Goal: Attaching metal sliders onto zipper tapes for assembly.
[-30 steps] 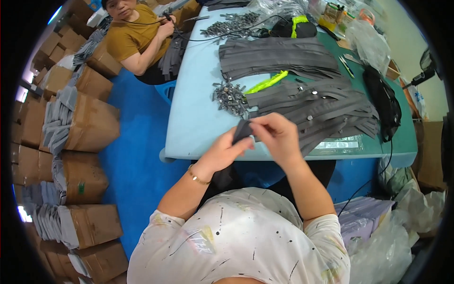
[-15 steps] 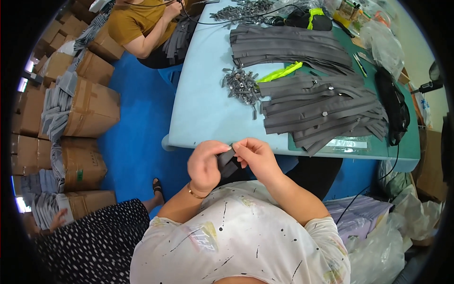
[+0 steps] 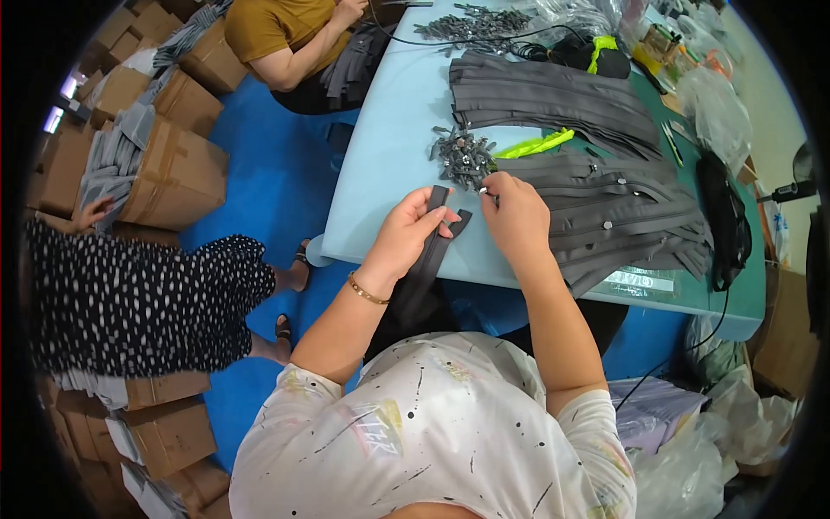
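My left hand (image 3: 410,232) is closed around a dark grey zipper tape (image 3: 422,275), whose two ends stick up past the fingers and whose length hangs below the table edge. At the near edge of a heap of small metal zipper sliders with grey pulls (image 3: 462,157), my right hand (image 3: 519,216) has its fingertips pinched together. What they hold, if anything, is too small to make out. To the right of that hand lies a spread of grey zippers (image 3: 622,203), several with sliders on them. A second stack of grey zippers (image 3: 553,99) lies farther back.
A bright yellow-green strip (image 3: 536,144) lies between the zipper stacks. Another slider heap (image 3: 471,26) is at the far end of the table (image 3: 372,173). A co-worker in a mustard top (image 3: 281,39) sits far left; a person in a dotted skirt (image 3: 156,298) stands by cardboard boxes (image 3: 177,169).
Both hands have moved forward and apart over the table edge. My right hand has left the zipper and reached the slider heap. The person in the dotted skirt has stepped forward on the left.
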A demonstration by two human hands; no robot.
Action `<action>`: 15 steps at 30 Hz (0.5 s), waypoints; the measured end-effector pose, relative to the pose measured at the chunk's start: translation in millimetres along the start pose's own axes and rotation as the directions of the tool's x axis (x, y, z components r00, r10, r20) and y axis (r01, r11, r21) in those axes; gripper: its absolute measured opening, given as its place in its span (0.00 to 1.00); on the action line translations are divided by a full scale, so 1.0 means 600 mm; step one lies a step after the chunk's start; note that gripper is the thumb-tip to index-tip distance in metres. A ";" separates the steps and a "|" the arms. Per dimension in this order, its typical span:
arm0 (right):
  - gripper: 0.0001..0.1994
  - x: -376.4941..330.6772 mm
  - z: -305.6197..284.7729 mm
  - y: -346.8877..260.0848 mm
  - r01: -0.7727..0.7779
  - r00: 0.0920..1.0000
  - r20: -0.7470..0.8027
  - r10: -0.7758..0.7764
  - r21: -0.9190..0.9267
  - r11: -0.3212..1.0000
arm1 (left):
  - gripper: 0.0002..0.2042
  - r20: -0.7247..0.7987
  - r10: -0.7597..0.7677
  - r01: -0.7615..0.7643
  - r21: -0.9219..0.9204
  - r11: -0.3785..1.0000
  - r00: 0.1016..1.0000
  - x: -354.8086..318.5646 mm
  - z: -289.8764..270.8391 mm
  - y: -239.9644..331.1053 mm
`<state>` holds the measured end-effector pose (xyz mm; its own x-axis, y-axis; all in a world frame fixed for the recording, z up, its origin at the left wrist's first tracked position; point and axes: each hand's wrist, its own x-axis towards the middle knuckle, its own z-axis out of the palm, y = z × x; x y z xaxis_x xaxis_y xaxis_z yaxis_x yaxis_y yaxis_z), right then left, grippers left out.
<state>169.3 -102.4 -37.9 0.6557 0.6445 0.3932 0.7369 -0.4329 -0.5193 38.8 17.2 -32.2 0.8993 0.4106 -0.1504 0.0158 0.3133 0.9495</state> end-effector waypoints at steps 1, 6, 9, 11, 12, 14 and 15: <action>0.08 0.001 -0.002 0.002 -0.050 0.999 -0.008 0.051 0.101 0.994 | 0.09 -0.017 -0.008 0.008 -0.005 1.000 1.000 0.008 0.002 -0.001; 0.08 0.020 -0.017 -0.008 -0.061 0.997 -0.010 0.071 0.399 0.915 | 0.08 0.009 0.034 -0.034 0.017 0.999 0.999 0.019 -0.003 0.008; 0.07 0.030 -0.010 -0.005 -0.036 0.998 -0.019 0.056 0.553 0.832 | 0.08 -0.012 0.074 -0.075 -0.046 0.996 0.997 0.036 0.004 0.003; 0.07 0.029 -0.010 -0.014 -0.042 0.998 -0.006 0.059 0.629 0.777 | 0.08 -0.016 0.095 -0.096 -0.039 0.995 0.995 0.034 0.013 0.012; 0.06 0.017 -0.003 -0.012 -0.060 0.998 0.028 0.055 0.652 0.756 | 0.08 -0.010 0.099 -0.100 -0.017 0.995 0.995 0.031 0.011 -0.002; 0.06 0.005 -0.015 -0.015 -0.047 0.997 0.081 -0.006 0.635 0.771 | 0.08 0.013 0.089 -0.089 -0.007 0.996 0.996 0.032 0.014 -0.017; 0.06 -0.006 -0.017 -0.009 -0.070 0.992 0.125 -0.015 0.649 0.757 | 0.08 0.027 0.100 -0.100 -0.008 0.995 0.995 0.029 0.018 -0.028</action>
<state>164.7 -109.2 -28.8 0.6187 0.7247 0.3034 0.4056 0.0362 -0.9133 58.6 10.0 -47.8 0.9080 0.4163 -0.0469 -0.0776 0.2772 0.9577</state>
